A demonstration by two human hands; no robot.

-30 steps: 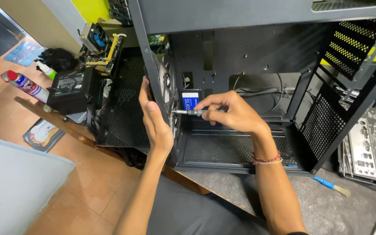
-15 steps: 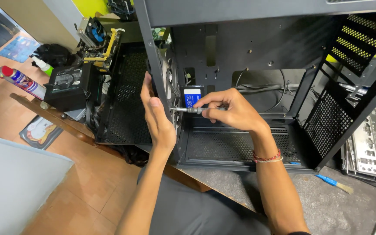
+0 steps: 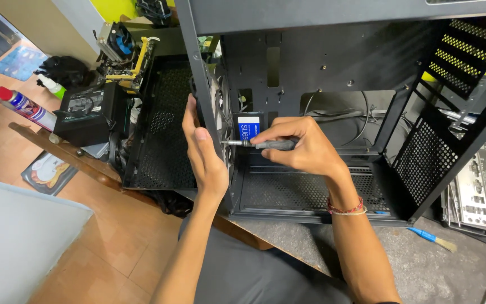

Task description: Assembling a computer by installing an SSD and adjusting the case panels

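Inside the case (image 3: 333, 112), I pinch the screwdriver (image 3: 260, 144) in my right hand (image 3: 302, 149), tip at the fan (image 3: 219, 107); my left hand (image 3: 203, 152), fingers together, flat, braces the frame.

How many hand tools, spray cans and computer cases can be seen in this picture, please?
Hand tools: 2, the black-handled screwdriver in the right hand and the blue-handled brush
Spray cans: 1, the red-capped spray can
Computer cases: 1, the black metal computer case
Total: 4

Open room inside the black case (image 3: 333, 84) above its mesh floor (image 3: 310, 188); cables (image 3: 344, 115) perhaps crowding the rear
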